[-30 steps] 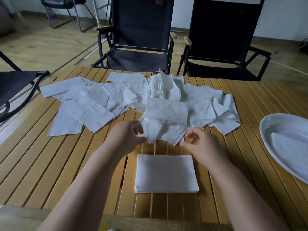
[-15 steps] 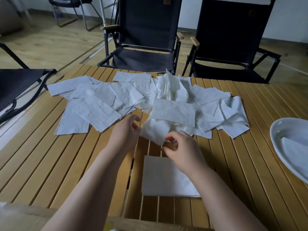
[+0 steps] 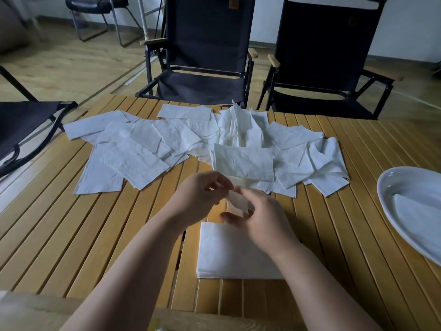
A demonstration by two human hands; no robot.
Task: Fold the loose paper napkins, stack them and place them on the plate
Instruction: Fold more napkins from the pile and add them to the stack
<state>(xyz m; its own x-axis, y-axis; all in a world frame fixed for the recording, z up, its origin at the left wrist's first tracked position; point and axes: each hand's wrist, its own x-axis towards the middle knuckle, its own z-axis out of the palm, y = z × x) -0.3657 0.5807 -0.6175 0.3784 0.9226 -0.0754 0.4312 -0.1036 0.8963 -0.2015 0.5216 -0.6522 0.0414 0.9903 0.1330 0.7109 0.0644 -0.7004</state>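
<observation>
Several loose white paper napkins [image 3: 181, 144] lie spread over the far half of the slatted wooden table [image 3: 71, 223]. A neat stack of folded napkins [image 3: 226, 254] rests near the front edge, partly under my right forearm. Just above the stack, my left hand [image 3: 202, 194] and my right hand [image 3: 262, 216] meet, both pinching one small white napkin [image 3: 237, 203]. A white oval plate [image 3: 391, 194] sits at the right edge with folded napkins [image 3: 417, 216] in it.
Two black folding chairs [image 3: 202, 56] stand behind the table, a third black chair [image 3: 26, 125] at the left, and another further back. A wooden edge runs along the bottom of the view.
My hands came together from the pile's front edge toward the stack. My right hand drew one napkin out of the pile, and both hands now hold it.
</observation>
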